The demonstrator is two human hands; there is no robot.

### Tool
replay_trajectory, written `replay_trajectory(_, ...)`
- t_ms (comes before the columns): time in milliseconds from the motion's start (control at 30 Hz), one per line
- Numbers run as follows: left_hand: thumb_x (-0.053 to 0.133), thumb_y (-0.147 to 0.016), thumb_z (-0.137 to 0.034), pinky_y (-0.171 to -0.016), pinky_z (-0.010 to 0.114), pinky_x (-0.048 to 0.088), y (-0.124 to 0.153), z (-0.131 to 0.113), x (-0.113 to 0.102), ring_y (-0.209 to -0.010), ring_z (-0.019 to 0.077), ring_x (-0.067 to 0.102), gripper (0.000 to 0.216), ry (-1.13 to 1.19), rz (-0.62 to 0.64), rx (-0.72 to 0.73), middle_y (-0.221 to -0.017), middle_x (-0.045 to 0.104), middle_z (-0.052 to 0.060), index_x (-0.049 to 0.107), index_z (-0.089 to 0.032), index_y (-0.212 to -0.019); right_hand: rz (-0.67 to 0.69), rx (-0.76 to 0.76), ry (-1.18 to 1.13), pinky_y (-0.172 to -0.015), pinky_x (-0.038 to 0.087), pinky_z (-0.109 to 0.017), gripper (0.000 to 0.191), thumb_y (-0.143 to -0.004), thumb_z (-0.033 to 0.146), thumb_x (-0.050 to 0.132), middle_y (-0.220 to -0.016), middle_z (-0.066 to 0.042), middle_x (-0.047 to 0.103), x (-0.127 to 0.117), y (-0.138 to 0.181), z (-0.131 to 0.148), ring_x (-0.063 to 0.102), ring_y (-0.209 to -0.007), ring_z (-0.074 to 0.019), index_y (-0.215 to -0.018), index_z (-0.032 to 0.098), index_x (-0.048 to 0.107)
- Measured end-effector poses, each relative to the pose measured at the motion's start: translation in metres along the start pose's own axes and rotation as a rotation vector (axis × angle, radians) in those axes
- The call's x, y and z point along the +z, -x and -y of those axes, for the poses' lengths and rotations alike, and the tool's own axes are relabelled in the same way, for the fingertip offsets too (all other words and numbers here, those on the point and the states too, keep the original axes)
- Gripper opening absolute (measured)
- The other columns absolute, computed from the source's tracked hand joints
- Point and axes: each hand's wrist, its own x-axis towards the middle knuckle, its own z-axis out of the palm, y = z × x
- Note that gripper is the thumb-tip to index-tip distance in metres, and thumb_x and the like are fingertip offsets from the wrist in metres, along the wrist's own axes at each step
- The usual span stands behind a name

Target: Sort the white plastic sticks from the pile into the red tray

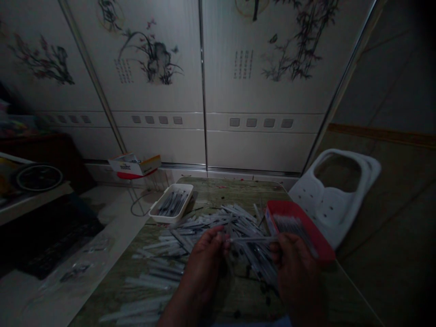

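Observation:
Over the pile on the table, my left hand (207, 254) and my right hand (294, 261) hold a thin clear pen barrel (254, 239) level between them. The fingertips of the left pinch one end; the right grips the other. Whether a small part sits in the left fingertips is too dim to tell. Beneath lies a loose heap of similar pen barrels (200, 222), some clear, some with dark parts inside. A red box (325, 250) beside my right hand holds a row of pale barrels. Farther back on the left, a cream tray (157, 218) contains dark, thin pen parts.
The wood-patterned table (200, 186) has small dark bits scattered on it. Behind its right corner stands a white plastic chair (323, 204). An open printed carton (134, 165) rests on a stool at the left. Sliding cupboard doors (163, 145) close off the back.

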Motion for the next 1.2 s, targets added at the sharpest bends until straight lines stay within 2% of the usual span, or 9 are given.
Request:
replay_trajectory(133,0.076,-0.086,-0.021,-0.076,0.022,0.054,-0.002,-0.002,-0.003,-0.079,0.0117,0.069,0.026,0.097,-0.027,-0.003,-0.099,0.074,0.007,0.068,-0.018,-0.11,-0.003,-0.031,0.141,-0.054,0.042,-0.028,0.034,-0.09,0.058,0.059,-0.068,0.002,0.063,0.001,0.005,0.004,0.056,-0.063,-0.018,-0.084,0.025,0.063)
replay_trajectory(267,0.073,-0.088,-0.02,-0.076,0.021,0.055,-0.001,-0.002,-0.005,-0.078,0.0104,0.069,0.019,0.122,-0.031,-0.018,-0.099,0.073,0.006,0.068,-0.017,-0.107,-0.002,-0.06,0.183,-0.06,0.045,-0.03,0.035,-0.089,0.061,0.06,-0.071,0.001,0.064,0.003,0.008,0.005,0.058,-0.066,-0.0192,-0.087,0.026,0.064)
replay_trajectory(533,0.074,-0.087,-0.017,-0.074,0.021,0.055,0.0,-0.001,-0.001,-0.078,0.0116,0.07,0.022,0.092,-0.058,-0.028,-0.099,0.073,0.006,0.067,-0.016,-0.108,-0.023,-0.091,0.225,-0.062,0.046,-0.03,0.04,-0.088,0.063,0.059,-0.073,-0.001,0.068,0.006,0.011,0.005,0.063,-0.069,-0.0218,-0.093,0.023,0.066)
replay_trajectory(767,0.072,-0.088,-0.017,-0.073,0.021,0.055,-0.001,-0.002,0.001,-0.076,0.0115,0.069,0.019,0.079,-0.079,-0.045,-0.093,0.072,0.006,0.067,-0.015,-0.107,-0.019,-0.13,0.205,-0.063,0.048,-0.03,0.037,-0.089,0.06,0.059,-0.076,-0.001,0.067,0.006,0.01,0.004,0.061,-0.069,-0.0204,-0.094,0.024,0.064)
replay_trajectory(1000,0.074,-0.086,-0.018,-0.073,0.022,0.055,0.0,-0.001,0.0,-0.077,0.0122,0.07,0.021,0.087,-0.084,-0.047,-0.091,0.071,0.005,0.068,-0.015,-0.106,-0.021,-0.079,0.31,-0.062,0.046,-0.03,0.046,-0.089,0.066,0.055,-0.08,-0.003,0.07,0.001,0.005,-0.005,0.064,-0.073,-0.0222,-0.1,0.023,0.065)
replay_trajectory(1200,0.075,-0.086,-0.02,-0.072,0.022,0.055,0.0,0.0,-0.001,-0.076,0.0127,0.07,0.023,0.053,-0.083,-0.017,-0.093,0.072,0.006,0.068,-0.015,-0.107,0.017,-0.113,0.26,-0.062,0.045,-0.029,0.047,-0.087,0.068,0.056,-0.072,0.0,0.066,0.007,0.011,0.003,0.061,-0.068,-0.0208,-0.095,0.022,0.064)
